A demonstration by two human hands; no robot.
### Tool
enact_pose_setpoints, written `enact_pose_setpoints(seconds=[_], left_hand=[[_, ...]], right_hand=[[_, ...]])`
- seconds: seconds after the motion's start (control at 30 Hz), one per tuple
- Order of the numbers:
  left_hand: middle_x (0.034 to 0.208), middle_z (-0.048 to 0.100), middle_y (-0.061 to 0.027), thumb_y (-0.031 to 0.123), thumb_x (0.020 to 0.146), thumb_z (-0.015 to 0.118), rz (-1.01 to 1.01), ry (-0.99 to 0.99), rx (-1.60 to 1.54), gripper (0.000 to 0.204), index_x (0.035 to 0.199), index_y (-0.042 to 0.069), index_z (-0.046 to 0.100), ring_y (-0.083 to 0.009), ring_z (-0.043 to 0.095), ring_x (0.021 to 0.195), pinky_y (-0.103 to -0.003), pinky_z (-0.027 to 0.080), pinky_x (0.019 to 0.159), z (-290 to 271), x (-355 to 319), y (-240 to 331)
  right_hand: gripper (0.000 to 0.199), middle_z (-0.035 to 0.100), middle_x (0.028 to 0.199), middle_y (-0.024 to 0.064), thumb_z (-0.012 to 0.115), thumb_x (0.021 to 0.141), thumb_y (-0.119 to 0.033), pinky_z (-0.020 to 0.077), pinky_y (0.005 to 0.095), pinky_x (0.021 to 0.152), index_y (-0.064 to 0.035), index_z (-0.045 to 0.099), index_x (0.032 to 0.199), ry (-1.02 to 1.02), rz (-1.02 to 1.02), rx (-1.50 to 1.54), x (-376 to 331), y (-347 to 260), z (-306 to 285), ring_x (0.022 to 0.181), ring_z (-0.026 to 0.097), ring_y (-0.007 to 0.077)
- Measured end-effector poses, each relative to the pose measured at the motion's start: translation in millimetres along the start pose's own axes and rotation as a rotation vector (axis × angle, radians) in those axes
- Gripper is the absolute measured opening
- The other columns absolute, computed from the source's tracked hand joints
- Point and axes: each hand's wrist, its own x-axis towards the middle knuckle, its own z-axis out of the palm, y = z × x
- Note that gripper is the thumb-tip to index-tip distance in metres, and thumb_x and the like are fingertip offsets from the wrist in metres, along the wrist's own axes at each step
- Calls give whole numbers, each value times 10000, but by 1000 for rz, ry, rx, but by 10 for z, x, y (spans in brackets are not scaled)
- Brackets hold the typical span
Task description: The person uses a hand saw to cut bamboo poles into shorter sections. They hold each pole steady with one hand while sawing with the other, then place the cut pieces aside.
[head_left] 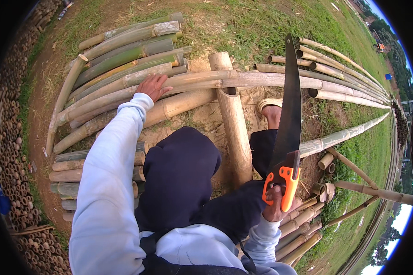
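Note:
My left hand point(153, 87) lies on top of a long tan bamboo pole point(192, 82), with its fingers spread over the surface. This pole runs crosswise in front of me and rests over a thick bamboo log point(237, 137) that points away from me. In my right hand point(274, 208) is a handsaw point(288, 105), gripped by its orange handle. Its long dark blade points up and away, apart from the wood below in depth as far as I can tell; it covers part of the pole. My knees are bent, and one sandalled foot shows beyond the log.
Cut bamboo lengths point(128, 55) lie side by side at the far left, with shorter pieces point(69, 176) nearer. Long poles point(344, 68) stretch off to the right. More cut pieces point(303, 229) lie by my right arm, near a bamboo frame point(371, 192). Stacked bamboo point(13, 174) lines the left edge.

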Motion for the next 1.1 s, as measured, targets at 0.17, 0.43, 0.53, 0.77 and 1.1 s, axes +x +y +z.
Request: enact_pose_setpoints(seconds=[0.17,0.43,0.53,0.77,1.1], left_hand=[[1539,509,-160,694,927,607,119,-98,155,820,1531,158,463,-363,475,1429,-502,351,1221,-76,215,229],[1493,559,-160,690,816,744,98,-454,3,916,1542,206,468,-379,536,1368,-499,399,1173,-156,1008,1067],[1390,642,-169,704,891,659,121,-408,-47,829,1529,206,479,-398,619,1260,-497,485,1084,-37,1082,1112],[1275,692,-205,639,977,585,67,-369,-128,657,1396,133,562,-434,659,1155,-514,520,1029,36,1108,1239],[1462,581,-199,514,976,663,256,-96,-167,626,1432,102,544,-374,486,1429,-480,433,1169,271,907,1085]], right_hand=[[147,604,670,72,678,964,-89,462,282,578,52,637,968,-5,53,9,-10,-4,31,572,557,130],[185,632,652,62,669,960,-121,472,259,548,59,679,1005,27,55,-72,35,38,-72,560,593,122],[256,652,639,59,690,957,-177,474,245,536,67,705,1031,55,60,-98,31,109,-132,551,610,120],[79,586,661,67,621,972,-22,467,285,576,45,632,930,33,108,-99,58,108,-150,567,545,130],[116,585,654,71,631,974,-58,477,291,595,49,626,928,14,111,-79,107,84,-16,577,547,133]])
